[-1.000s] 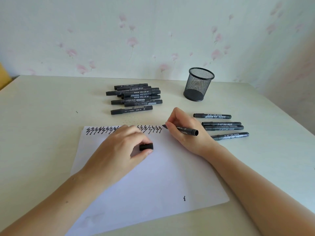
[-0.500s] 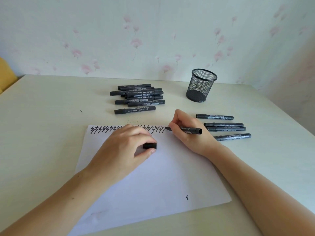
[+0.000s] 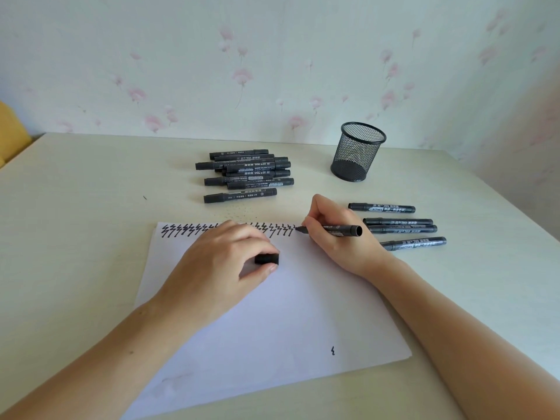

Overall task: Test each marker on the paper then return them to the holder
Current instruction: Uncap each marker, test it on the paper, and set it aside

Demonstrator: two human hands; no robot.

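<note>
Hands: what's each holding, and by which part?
Right hand grips an uncapped marker by the barrel near the tip. Left hand pinches its cap between thumb and fingers.

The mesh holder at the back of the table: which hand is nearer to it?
Right. The right hand, holding a marker at the paper's top edge, lies just in front of the mesh holder. The left hand, holding the cap, is farther left.
</note>
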